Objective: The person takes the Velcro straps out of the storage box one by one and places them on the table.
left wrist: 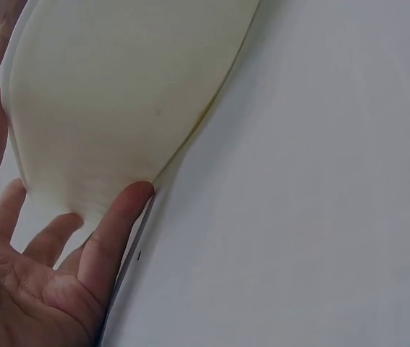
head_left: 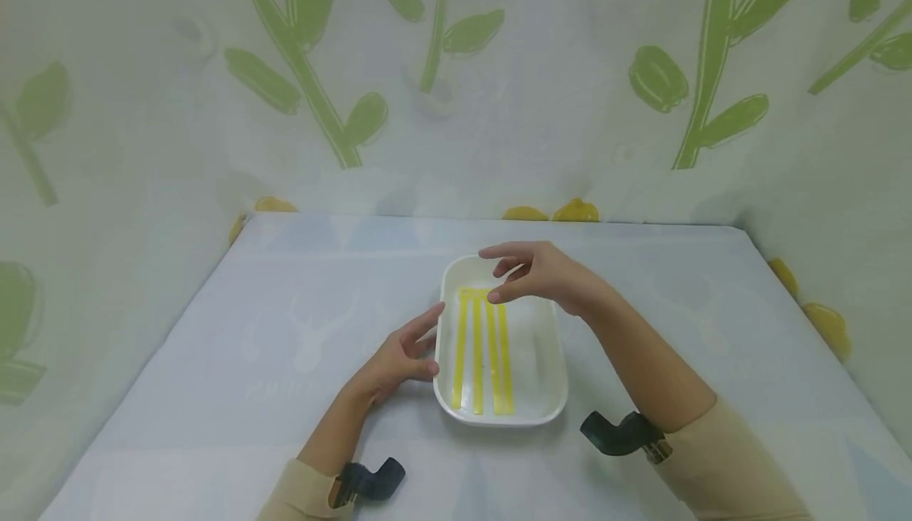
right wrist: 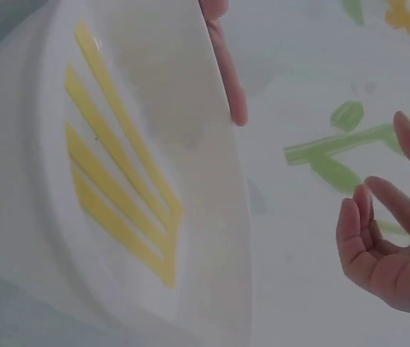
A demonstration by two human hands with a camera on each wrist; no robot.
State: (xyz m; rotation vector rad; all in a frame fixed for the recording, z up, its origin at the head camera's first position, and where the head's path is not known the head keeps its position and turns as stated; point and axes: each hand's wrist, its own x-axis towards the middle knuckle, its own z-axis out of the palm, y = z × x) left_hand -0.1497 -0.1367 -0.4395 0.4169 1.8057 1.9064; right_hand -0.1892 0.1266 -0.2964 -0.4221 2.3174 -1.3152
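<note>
One white tray (head_left: 536,382) is sitting on the bench (head_left: 285,394), immediately right of the fingers of the left hand (head_left: 394,359) and below the fingers of the right hand (head_left: 545,274). Four long yellow strips (head_left: 478,363) are lying lengthwise on the tray floor, running from beneath the right thumb toward the near end. A yellow cross strip (head_left: 470,291) is joining them at the far end, just left of the right thumb tip.

Left hand: the thumb and index finger are standing well apart and are touching the near-hand side of the tray, the thumb nearer the wearer. In the left wrist view the fingers are spreading along the tray's outer wall, steadying contact only, without curling round it.

Right hand: the index finger is reaching over the far part of the tray, the thumb is pointing toward the strips' far end, and a moderately wide gap is showing between their tips. The remaining fingers are bending loosely. Whether the thumb is touching a strip, I cannot tell.

Behind the left fingers, a beige left sleeve (head_left: 302,491) and a dark left wrist mount (head_left: 374,480) are showing. Behind the right fingers, a beige right sleeve (head_left: 727,469) and a dark right wrist mount (head_left: 618,434) are showing. Beyond both sets of fingers, a pale backdrop (head_left: 541,125) is displaying green stems, leaves and yellow flowers.
</note>
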